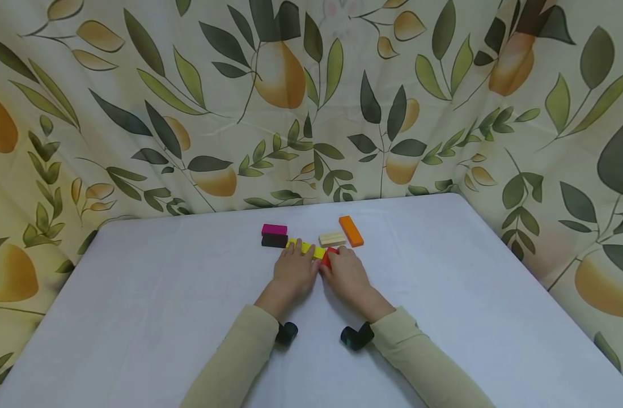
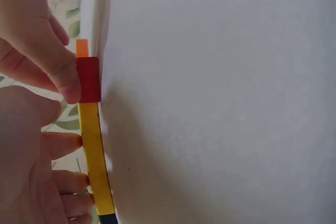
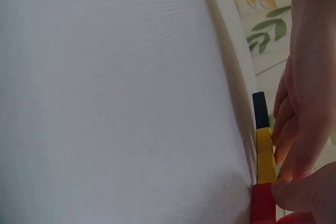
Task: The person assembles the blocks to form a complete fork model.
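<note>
Flat fingers of my left hand (image 1: 296, 270) rest on a yellow block (image 1: 318, 253) in the head view. My right hand (image 1: 348, 276) pinches a red block (image 1: 327, 260) at the yellow block's right end. In the left wrist view, the thumb lies along the side of the red block (image 2: 89, 80), which stands directly against the yellow block (image 2: 95, 156). A black block (image 3: 260, 109) sits at the other end of the yellow one in the right wrist view. Fingers partly cover the yellow and red blocks from above.
Behind the black block lies a magenta block (image 1: 274, 229). Beyond the right hand are a pale wooden block (image 1: 332, 239) and a slanted orange block (image 1: 351, 231). All lie on a white-covered table (image 1: 153, 306), with a leaf-patterned curtain (image 1: 311, 130) along its back edge.
</note>
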A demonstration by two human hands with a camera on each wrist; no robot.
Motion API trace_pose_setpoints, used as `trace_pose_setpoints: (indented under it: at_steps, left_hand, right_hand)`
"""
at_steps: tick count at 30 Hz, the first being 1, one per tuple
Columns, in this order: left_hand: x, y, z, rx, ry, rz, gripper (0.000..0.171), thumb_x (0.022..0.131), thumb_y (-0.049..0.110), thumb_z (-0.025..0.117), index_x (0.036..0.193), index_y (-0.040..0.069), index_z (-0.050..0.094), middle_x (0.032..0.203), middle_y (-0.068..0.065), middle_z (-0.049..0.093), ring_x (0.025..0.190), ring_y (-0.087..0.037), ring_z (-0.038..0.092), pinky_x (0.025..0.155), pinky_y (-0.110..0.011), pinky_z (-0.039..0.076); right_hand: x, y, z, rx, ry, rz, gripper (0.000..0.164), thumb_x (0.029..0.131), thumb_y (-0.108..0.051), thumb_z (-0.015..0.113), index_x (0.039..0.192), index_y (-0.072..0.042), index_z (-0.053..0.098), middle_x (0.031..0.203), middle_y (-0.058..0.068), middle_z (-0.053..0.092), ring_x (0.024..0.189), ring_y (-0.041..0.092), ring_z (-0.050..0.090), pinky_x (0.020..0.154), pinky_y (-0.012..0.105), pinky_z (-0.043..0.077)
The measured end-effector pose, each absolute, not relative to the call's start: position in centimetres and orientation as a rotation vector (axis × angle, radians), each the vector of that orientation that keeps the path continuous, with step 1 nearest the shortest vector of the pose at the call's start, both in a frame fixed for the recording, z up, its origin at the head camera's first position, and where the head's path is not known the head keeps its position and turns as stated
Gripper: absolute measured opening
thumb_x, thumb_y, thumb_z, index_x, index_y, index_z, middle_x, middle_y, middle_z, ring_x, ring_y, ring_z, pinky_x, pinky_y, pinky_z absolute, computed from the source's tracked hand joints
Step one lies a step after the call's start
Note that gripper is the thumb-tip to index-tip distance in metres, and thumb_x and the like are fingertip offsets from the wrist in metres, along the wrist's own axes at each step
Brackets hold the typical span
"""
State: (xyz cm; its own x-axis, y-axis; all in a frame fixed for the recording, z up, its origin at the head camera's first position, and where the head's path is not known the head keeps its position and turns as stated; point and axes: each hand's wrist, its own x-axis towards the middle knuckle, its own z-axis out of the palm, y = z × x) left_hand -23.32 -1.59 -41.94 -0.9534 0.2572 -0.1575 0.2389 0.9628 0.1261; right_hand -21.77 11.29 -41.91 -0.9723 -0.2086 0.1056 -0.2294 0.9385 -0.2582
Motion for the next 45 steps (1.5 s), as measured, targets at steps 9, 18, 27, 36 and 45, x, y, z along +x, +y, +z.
trace_pose_setpoints:
  at_steps: [9,18,27,36,45]
  left_hand:
    - [-23.2,-1.7,-41.6,0.384,2.934,0.260,0.050,0.099,0.041,0.028,0.142,0.017,0.037,0.147,-0.016,0.027,0.134,-0.033,0.022,0.108,-0.039,0.019]
    - [-23.2,-1.9,-41.7,0.386,2.931,0.275,0.049,0.099,0.039,0.031,0.141,0.016,0.039,0.146,-0.017,0.027,0.133,-0.034,0.024,0.106,-0.042,0.024]
    - [-23.1,-2.0,-41.8,0.393,2.922,0.304,0.049,0.098,0.039,0.036,0.141,0.015,0.039,0.146,-0.017,0.027,0.134,-0.035,0.023,0.105,-0.044,0.026]
    - [-22.9,-1.9,-42.0,0.423,2.924,0.344,0.049,0.096,0.038,0.041,0.140,0.014,0.040,0.146,-0.018,0.027,0.134,-0.036,0.021,0.104,-0.045,0.027]
    - [-22.8,-1.8,-42.3,0.447,2.939,0.309,0.047,0.096,0.036,0.042,0.137,0.012,0.043,0.145,-0.019,0.029,0.133,-0.037,0.024,0.103,-0.046,0.029]
  right_hand:
    - [-21.4,11.5,-41.4,0.349,-3.065,0.445,0.036,0.083,-0.026,0.069,0.104,0.002,0.066,0.085,0.011,0.051,0.073,0.020,0.048,0.074,0.030,0.051]
    - [-20.9,11.9,-41.1,0.387,-3.089,0.472,0.036,0.081,-0.026,0.071,0.103,0.002,0.066,0.085,0.010,0.051,0.073,0.020,0.049,0.074,0.028,0.051]
    - [-20.4,12.1,-41.0,0.392,-3.096,0.511,0.037,0.080,-0.026,0.072,0.105,0.000,0.066,0.088,0.010,0.053,0.077,0.019,0.051,0.075,0.029,0.052]
    - [-19.8,12.4,-40.8,0.419,-3.091,0.503,0.036,0.079,-0.025,0.073,0.105,0.000,0.065,0.087,0.009,0.053,0.076,0.018,0.050,0.074,0.028,0.052]
    - [-19.4,12.5,-40.8,0.459,-3.083,0.484,0.035,0.079,-0.026,0.073,0.101,0.000,0.066,0.083,0.007,0.052,0.072,0.017,0.049,0.070,0.025,0.051]
